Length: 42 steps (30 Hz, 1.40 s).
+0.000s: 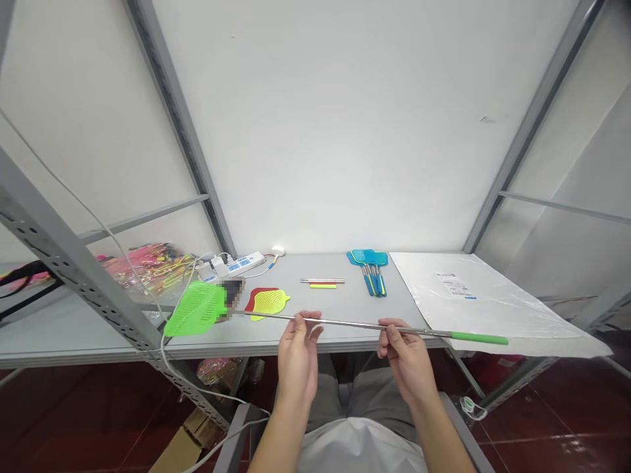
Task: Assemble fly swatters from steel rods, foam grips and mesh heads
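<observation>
A green fly swatter (345, 322) with a long extended metal rod lies across both my hands, above the table's front edge. Its perforated green head points left and its green grip points right. My left hand (300, 355) pinches the rod left of the middle. With thumb and fingers, my right hand (405, 355) holds the rod nearer the grip. Beyond my left hand lie a yellow swatter head (270, 301) and a red one (252, 302) partly under it. Metal rods (323, 280) and a yellow grip (323, 286) lie behind the held rod.
Several blue fly swatters (374, 269) lie at the back centre. A white plastic package (458, 295) covers the right side. At the back left are a power strip (246, 264), cables and bagged colourful items (152, 263). Metal shelf posts (182, 125) frame both sides.
</observation>
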{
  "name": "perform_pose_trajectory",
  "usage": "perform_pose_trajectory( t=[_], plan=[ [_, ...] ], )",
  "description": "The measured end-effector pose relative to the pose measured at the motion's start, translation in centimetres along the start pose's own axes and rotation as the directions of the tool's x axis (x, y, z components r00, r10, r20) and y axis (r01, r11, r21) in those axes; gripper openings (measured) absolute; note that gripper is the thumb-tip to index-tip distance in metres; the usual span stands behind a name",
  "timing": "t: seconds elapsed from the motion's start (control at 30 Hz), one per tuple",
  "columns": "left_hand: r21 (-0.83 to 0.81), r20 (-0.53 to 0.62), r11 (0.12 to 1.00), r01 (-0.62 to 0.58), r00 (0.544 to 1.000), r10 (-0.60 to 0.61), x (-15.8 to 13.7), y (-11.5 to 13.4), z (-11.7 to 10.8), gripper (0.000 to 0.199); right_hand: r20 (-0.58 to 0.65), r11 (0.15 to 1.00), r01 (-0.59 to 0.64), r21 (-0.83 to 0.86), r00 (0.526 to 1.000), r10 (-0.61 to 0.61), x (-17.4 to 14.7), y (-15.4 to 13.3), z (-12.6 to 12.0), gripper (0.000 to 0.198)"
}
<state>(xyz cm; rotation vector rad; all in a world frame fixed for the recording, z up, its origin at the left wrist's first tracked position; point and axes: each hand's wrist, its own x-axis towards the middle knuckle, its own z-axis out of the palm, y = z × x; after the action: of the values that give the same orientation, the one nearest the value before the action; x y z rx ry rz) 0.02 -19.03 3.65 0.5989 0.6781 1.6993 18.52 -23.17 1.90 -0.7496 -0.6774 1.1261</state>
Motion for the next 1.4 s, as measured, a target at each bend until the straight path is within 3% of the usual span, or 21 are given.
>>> perform_pose_trajectory(
  t=[0.17, 0.57, 0.77, 0.9, 1.03, 1.17, 1.4],
  plan=[
    [-0.050, -0.087, 0.994, -0.095, 0.992, 0.091, 2.0, 2.3, -1.4, 0.023, -0.118, 0.998, 0.058, 0.038, 0.992, -0.053, 1.3, -3.0, -3.0, 0.026],
    [-0.155, -0.208, 0.985, -0.074, 0.977, 0.040, 4.7, 4.3, -3.9, 0.018, -0.368, 0.966, 0.223, 0.130, 0.916, -0.161, 2.3, -6.3, -9.3, 0.023],
    [-0.179, -0.216, 0.979, -0.100, 0.974, 0.060, 4.3, 4.4, -3.5, 0.018, -0.453, 0.931, 0.293, 0.217, 0.875, -0.170, 1.6, -7.2, -10.0, 0.011],
    [-0.206, -0.210, 0.977, -0.052, 0.978, 0.008, 4.5, 4.3, -3.8, 0.012, -0.507, 0.914, 0.313, 0.259, 0.849, -0.147, 1.8, -7.3, -11.2, 0.006],
    [-0.259, -0.224, 0.966, 0.002, 0.973, -0.062, 5.0, 4.7, -4.7, 0.032, -0.586, 0.905, 0.358, 0.231, 0.793, -0.164, 2.2, -7.1, -12.7, 0.006],
    [-0.309, -0.283, 0.951, 0.024, 0.952, -0.116, 5.1, 4.7, -5.5, 0.047, -0.602, 0.908, 0.363, 0.211, 0.780, -0.172, 2.3, -6.6, -13.0, 0.008],
    [-0.140, -0.297, 0.980, -0.143, 0.950, 0.096, 5.2, 4.2, -5.8, 0.040, -0.597, 0.906, 0.389, 0.168, 0.771, -0.221, 3.0, -5.6, -11.8, 0.014]
  ],
)
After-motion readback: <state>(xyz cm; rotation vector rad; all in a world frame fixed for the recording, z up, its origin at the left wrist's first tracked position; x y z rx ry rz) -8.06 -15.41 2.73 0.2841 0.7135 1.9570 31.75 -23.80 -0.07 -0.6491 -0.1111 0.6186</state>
